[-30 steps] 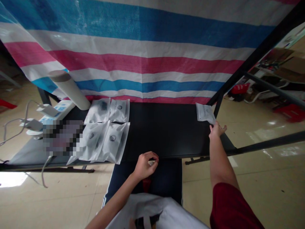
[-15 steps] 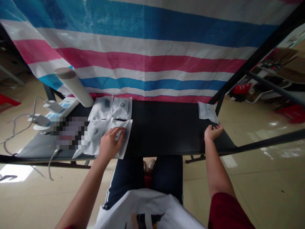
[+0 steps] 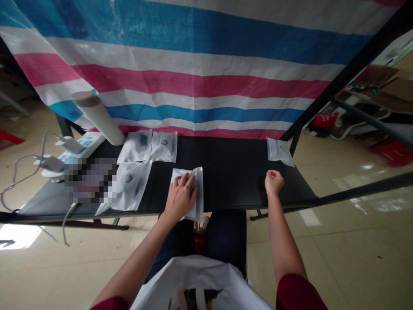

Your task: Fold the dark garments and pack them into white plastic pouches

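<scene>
My left hand [image 3: 181,198] is over a frosted white plastic bag [image 3: 198,189] at the front edge of the black table, its fingers bent onto the bag and gripping it. Part of the bag reaches past the edge; its contents are hidden under my hand. Curled closed, my right hand [image 3: 274,182] is above the right part of the table, with nothing visible in it. Just beyond it lies another frosted bag [image 3: 279,151]. On the left are more such bags: one near the front [image 3: 130,183], and two behind, a left bag [image 3: 134,146] and a right bag [image 3: 164,147].
A white bottle with a grey-brown lid [image 3: 98,118] stands at the back left. Beside it lies a white power strip [image 3: 88,144] with plugged chargers [image 3: 51,162] and cables. A striped plastic sheet [image 3: 193,86] hangs behind the table [image 3: 232,172]. Black frame bars [image 3: 368,189] flank the right side.
My left hand has moved right, carrying the front bag away from its neighbour. My right hand has drawn slightly left, and its fingers have curled closed.
</scene>
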Available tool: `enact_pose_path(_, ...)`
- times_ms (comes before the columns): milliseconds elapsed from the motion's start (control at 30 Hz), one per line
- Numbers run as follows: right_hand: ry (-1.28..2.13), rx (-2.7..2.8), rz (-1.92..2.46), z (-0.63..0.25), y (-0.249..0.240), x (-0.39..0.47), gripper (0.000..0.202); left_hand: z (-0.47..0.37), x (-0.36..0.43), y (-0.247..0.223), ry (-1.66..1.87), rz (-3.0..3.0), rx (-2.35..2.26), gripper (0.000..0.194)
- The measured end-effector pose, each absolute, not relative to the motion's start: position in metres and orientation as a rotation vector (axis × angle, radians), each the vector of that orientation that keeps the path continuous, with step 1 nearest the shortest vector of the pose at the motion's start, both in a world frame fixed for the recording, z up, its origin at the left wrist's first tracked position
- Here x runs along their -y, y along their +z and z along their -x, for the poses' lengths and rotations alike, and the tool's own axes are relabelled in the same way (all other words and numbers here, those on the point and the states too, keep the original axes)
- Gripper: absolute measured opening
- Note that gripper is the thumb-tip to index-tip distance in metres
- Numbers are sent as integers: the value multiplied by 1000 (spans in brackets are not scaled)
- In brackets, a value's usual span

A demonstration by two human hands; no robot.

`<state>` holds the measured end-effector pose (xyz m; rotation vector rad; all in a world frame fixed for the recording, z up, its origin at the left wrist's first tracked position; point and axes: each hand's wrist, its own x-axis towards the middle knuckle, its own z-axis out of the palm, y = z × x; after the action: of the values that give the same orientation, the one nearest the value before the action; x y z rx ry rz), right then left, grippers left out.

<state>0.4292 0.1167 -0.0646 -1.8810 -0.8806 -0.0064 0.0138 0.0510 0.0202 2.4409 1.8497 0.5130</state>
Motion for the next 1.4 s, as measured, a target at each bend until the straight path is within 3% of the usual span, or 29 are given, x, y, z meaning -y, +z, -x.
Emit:
enact_pose_path(400, 705, 1229, 1517, -253, -47, -120, 34, -61, -105, 31, 423, -2430, -1830, 45)
enact_pose_path(533, 777, 1456, 1585, -213, -33, -117, 44, -63, -135, 30, 268, -2328, -1697, 39)
enact_pose_path(700, 695, 1573, 1614, -208, -24, -121, 44, -65, -145, 25, 196, -2247, -1643, 34)
enact_pose_path(867, 840, 1560, 1563, -211, -23, -116, 43, -67, -155, 21, 230, -2175, -1681, 32)
enact_pose_path(1233, 1182, 1267, 1483, -199, -28, 7, 42, -70, -192, 21, 307, -2135, -1719, 31)
enact_pose_path(1400, 1266, 1064, 1460, -199, -25, 18, 41, -73, -183, 32, 370, -2198, -1681, 32)
